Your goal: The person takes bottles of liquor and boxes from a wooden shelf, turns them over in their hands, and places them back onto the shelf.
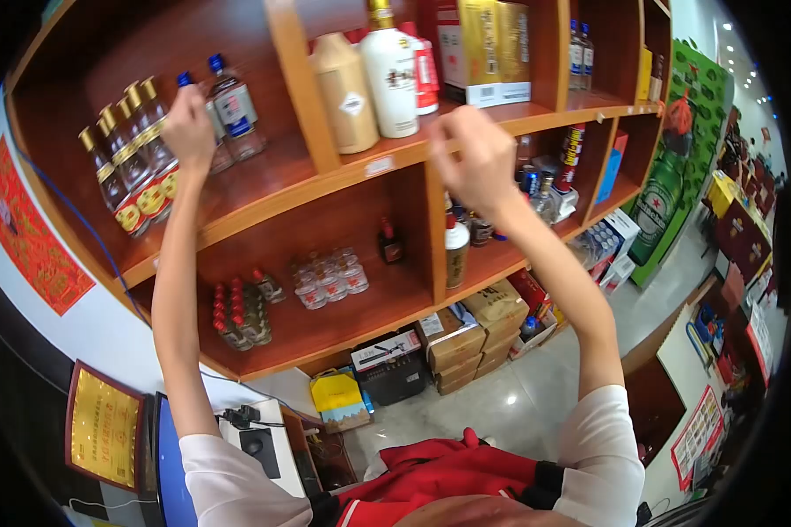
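Note:
My left hand (189, 130) is closed around the neck of a clear blue-capped bottle (217, 132) on the upper left shelf. Beside it stands a second blue-capped bottle (236, 112) with a blue and white label. Several gold-necked bottles (136, 162) stand in rows to the left. My right hand (476, 160) is raised before the shelf edge, blurred, its fingers curled; whether it holds anything cannot be made out. Nearest to it are a white bottle (389, 81) and a tan bottle (345, 95) in the middle upper compartment.
The wooden shelf (360, 303) below holds small clear bottles (330, 279) and red-capped bottles (240, 316). Cardboard boxes (455, 351), a black case (392, 379) and a yellow bag (337, 400) sit on the floor. A counter (668, 395) stands at the right.

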`<action>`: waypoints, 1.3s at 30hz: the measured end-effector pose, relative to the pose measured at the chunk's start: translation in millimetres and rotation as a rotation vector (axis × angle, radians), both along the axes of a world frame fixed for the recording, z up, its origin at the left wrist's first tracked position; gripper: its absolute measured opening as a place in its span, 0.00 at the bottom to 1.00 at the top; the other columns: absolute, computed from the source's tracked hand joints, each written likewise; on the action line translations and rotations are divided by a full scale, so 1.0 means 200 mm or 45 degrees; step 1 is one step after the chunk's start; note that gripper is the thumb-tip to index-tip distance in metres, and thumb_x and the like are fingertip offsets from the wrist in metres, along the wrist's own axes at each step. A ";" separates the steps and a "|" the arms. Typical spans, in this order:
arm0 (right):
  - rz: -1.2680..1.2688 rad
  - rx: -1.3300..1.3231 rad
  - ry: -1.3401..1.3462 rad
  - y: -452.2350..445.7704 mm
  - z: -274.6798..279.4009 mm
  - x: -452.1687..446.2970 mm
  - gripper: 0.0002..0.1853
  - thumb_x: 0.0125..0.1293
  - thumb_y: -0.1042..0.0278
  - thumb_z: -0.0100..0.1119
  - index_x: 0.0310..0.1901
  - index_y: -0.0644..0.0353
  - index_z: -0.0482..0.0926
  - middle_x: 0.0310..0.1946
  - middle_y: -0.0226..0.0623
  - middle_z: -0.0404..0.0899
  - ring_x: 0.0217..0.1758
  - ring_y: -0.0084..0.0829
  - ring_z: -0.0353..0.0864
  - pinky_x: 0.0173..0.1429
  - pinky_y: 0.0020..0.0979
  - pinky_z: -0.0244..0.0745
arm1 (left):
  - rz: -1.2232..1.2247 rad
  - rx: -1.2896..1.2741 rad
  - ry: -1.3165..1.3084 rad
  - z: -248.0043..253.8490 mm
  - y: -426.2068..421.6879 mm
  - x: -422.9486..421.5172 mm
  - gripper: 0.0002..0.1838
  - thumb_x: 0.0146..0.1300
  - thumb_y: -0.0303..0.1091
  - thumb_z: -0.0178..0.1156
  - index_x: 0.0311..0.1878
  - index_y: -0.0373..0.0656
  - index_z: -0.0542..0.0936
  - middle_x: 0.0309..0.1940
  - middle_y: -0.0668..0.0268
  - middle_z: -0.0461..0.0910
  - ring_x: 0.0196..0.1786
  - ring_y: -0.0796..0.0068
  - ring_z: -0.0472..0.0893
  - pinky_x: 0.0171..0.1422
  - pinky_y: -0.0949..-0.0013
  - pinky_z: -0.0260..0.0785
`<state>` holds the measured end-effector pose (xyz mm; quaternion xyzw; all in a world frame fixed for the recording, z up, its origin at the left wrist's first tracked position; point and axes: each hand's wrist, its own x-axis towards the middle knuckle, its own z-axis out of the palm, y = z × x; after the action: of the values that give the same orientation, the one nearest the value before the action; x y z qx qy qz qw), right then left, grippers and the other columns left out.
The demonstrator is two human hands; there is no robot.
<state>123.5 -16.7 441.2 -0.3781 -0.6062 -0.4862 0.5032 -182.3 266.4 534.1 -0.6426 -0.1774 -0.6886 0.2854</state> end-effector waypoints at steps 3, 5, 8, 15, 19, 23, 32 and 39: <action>-0.303 -0.099 0.343 -0.12 -0.03 0.58 0.07 0.70 0.69 0.64 0.37 0.61 0.78 0.32 0.42 0.80 0.37 0.44 0.83 0.42 0.44 0.78 | -0.289 -0.049 -0.111 0.13 -0.43 0.23 0.19 0.80 0.38 0.49 0.34 0.37 0.78 0.24 0.58 0.77 0.25 0.62 0.78 0.33 0.62 0.70; -0.441 -0.106 0.402 -0.13 -0.06 0.92 0.08 0.71 0.65 0.63 0.39 0.61 0.79 0.36 0.42 0.80 0.43 0.44 0.83 0.48 0.45 0.77 | -0.423 0.052 -0.083 0.15 -0.73 0.48 0.21 0.81 0.39 0.48 0.32 0.36 0.77 0.23 0.61 0.73 0.26 0.68 0.74 0.32 0.65 0.66; -0.506 -0.073 0.450 -0.14 -0.12 1.26 0.10 0.72 0.63 0.63 0.42 0.62 0.79 0.41 0.43 0.80 0.49 0.45 0.80 0.54 0.45 0.75 | -0.656 0.234 0.135 0.11 -1.04 0.91 0.21 0.80 0.39 0.50 0.31 0.34 0.76 0.25 0.62 0.74 0.27 0.72 0.73 0.32 0.67 0.65; -0.550 -0.183 0.406 -0.27 -0.24 1.77 0.20 0.73 0.56 0.62 0.52 0.67 0.78 0.52 0.49 0.80 0.59 0.50 0.78 0.63 0.48 0.72 | -0.765 0.076 0.528 -0.10 -1.40 2.00 0.10 0.72 0.36 0.62 0.35 0.41 0.79 0.25 0.57 0.80 0.25 0.56 0.82 0.29 0.57 0.73; -0.516 -0.720 0.417 -0.27 -0.20 1.93 0.26 0.76 0.46 0.56 0.47 0.68 0.80 0.49 0.53 0.82 0.58 0.51 0.80 0.70 0.48 0.70 | -0.829 -0.248 0.696 -0.09 -1.53 2.68 0.14 0.74 0.42 0.59 0.41 0.40 0.80 0.32 0.53 0.86 0.35 0.49 0.86 0.41 0.52 0.76; -0.442 -0.303 0.334 -0.22 -0.31 1.96 0.27 0.75 0.45 0.56 0.43 0.70 0.81 0.47 0.55 0.83 0.58 0.51 0.81 0.71 0.48 0.69 | -0.825 -0.577 0.692 -0.01 -1.41 3.34 0.15 0.67 0.45 0.58 0.47 0.44 0.83 0.44 0.45 0.87 0.49 0.41 0.86 0.55 0.43 0.78; -0.438 -0.352 0.198 -0.30 -0.29 2.01 0.24 0.66 0.52 0.64 0.45 0.72 0.80 0.47 0.55 0.81 0.58 0.49 0.79 0.71 0.45 0.68 | -0.521 -0.705 0.547 0.15 -0.80 4.18 0.39 0.62 0.53 0.72 0.66 0.34 0.73 0.66 0.39 0.68 0.68 0.36 0.74 0.67 0.39 0.73; -0.046 -0.413 0.399 -0.35 -0.06 2.45 0.11 0.61 0.65 0.60 0.28 0.65 0.80 0.27 0.53 0.82 0.35 0.55 0.83 0.47 0.53 0.77 | -0.355 -0.822 0.679 0.21 -0.59 4.41 0.50 0.53 0.68 0.74 0.68 0.38 0.77 0.69 0.38 0.65 0.73 0.32 0.68 0.70 0.39 0.70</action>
<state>614.3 -87.2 429.7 -0.5358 -0.5839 -0.3265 0.5151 699.2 149.2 576.3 -0.8718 -0.2151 -0.4400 0.0101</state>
